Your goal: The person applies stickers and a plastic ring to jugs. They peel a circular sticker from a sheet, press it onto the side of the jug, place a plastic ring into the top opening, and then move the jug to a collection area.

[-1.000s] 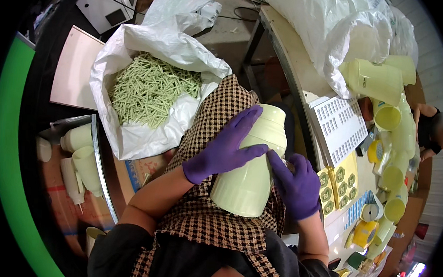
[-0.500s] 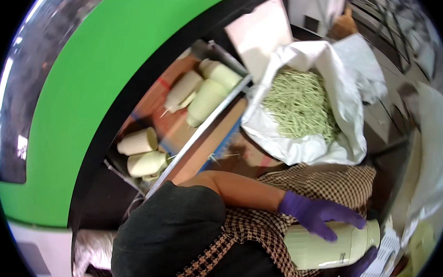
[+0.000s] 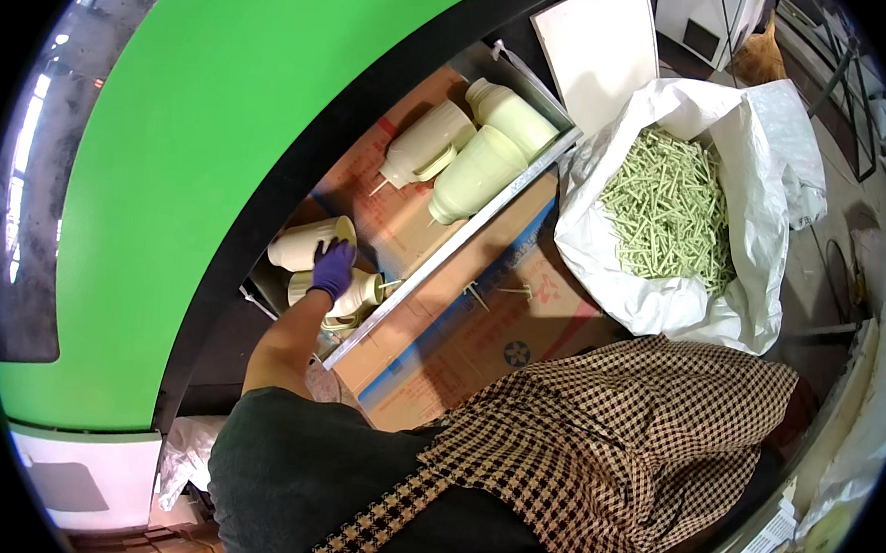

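Left hand [image 3: 333, 270] on cream plastic jug [image 3: 294, 245], frame left, can't tell if clamped; right hand unseen. Grip round body, imo.

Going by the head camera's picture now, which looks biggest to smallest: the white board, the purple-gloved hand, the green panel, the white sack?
1. Green panel
2. White sack
3. White board
4. Purple-gloved left hand

This ranks apparent size only; distances from the camera differ.

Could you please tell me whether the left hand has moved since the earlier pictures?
Yes, the left hand has moved leftward, from above the apron across the metal rim.
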`<state>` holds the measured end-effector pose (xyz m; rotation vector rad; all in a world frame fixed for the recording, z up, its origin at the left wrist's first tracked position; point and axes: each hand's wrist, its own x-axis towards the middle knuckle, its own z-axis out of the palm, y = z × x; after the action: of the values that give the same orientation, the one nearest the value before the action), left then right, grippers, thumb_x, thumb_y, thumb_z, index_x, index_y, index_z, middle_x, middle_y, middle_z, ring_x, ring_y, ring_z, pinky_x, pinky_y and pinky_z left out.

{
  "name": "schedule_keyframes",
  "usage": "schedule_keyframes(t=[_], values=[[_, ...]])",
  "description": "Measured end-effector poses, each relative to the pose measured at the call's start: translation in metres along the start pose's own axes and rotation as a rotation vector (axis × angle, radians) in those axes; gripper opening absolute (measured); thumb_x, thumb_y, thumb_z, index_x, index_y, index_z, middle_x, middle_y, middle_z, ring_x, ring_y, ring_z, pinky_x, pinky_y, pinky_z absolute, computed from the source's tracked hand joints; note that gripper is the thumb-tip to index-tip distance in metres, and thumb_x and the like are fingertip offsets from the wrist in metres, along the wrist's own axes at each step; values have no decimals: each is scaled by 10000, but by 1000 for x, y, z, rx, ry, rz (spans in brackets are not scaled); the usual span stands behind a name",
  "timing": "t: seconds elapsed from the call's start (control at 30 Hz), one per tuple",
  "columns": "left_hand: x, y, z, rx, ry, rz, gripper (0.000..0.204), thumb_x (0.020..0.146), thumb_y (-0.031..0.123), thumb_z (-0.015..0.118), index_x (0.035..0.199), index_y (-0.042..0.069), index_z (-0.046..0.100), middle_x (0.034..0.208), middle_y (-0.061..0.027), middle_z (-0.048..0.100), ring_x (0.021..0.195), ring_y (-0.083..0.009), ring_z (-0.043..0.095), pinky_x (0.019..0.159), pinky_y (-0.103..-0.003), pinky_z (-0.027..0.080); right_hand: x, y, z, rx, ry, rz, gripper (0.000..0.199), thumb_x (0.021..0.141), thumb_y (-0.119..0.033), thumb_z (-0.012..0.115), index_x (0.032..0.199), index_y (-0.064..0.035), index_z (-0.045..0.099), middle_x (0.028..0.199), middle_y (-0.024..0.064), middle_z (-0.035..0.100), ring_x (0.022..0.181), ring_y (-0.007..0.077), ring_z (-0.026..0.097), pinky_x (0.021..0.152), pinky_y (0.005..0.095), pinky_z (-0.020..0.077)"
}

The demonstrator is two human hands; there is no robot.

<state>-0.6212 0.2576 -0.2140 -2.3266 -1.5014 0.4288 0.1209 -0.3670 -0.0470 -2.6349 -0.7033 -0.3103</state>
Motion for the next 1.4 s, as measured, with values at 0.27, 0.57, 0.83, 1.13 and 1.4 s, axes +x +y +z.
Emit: schedule_keyframes(t=[0.27,0.57,0.83,1.13,1.4], values=[[30,-137,67,535,-176,-113,266,939,212,537,1068,144,759,1130,-88,708,1179,-247,596,1092,-503,384,28,48,-8,-140,128,-41,385,1042,-83,499,1408,34,534,1512,204,490,1319,309,546,1025,405,522],[74,136,-298,-99,333,605,136,886,145,579,982,179,669,863,-84,657,796,-277,666,725,-440,473,20,-163,11,843,-198,137,382,1005,-131,528,1343,34,595,1369,147,607,1235,221,564,1064,351,449],[44,257,-375,-1656,367,573,211,994,75,570,1178,-21,611,1004,-41,626,893,-115,569,777,-282,484,4,-278,67,1690,-513,-70,1149,851,-458,815,1643,-24,105,1643,170,312,1472,291,381,1206,412,314],[45,351,-358,-1389,255,752,1121,779,293,870,1575,-89,180,1555,-263,345,1468,-348,347,1225,-422,282,4,-280,65,831,156,-177,1153,687,-194,941,1593,-11,252,1319,169,576,1216,282,590,1048,412,484],[23,428,-420,-1390,472,1096,1038,676,309,959,1456,-80,395,1360,-223,565,1242,-375,568,1122,-457,410,-7,-278,60,933,-6,-264,914,755,-267,899,1460,92,442,1316,239,611,1203,359,610,1030,438,493]])
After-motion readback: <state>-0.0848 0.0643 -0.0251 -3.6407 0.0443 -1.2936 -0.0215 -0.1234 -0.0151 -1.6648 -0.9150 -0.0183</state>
